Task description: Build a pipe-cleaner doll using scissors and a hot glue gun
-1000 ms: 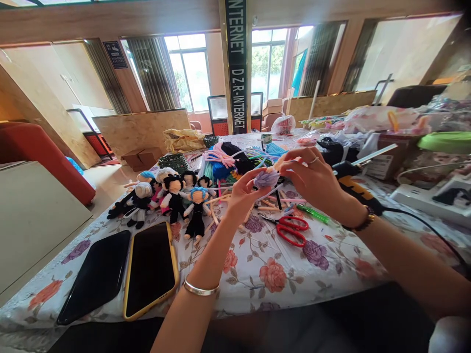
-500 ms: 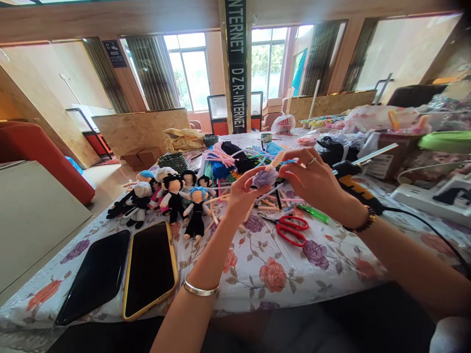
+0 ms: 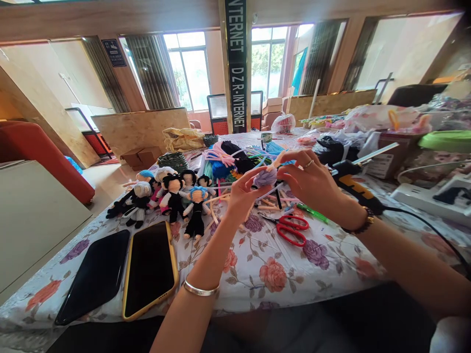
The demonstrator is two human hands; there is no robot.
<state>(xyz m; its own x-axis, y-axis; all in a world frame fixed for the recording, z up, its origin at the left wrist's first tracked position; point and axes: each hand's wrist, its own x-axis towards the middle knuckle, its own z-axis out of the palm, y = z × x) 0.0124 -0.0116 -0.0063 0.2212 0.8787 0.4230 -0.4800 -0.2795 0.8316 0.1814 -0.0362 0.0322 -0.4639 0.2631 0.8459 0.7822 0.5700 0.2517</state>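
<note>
My left hand pinches a small lilac fuzzy ball from below, above the flowered tablecloth. A peach pipe-cleaner stem sticks up out of the ball. My right hand closes its fingertips on the ball's right side and on the stem. Both hands are raised over a heap of loose pipe cleaners.
A row of small dolls lies left of the hands. Two phones lie near the front edge. Red scissors, a green pen and a glue gun with its cord sit to the right. Boxes and bags crowd the far right.
My right hand has shifted slightly left and down, its fingers closing tighter on the ball and stem. The left hand and the ball stay almost still.
</note>
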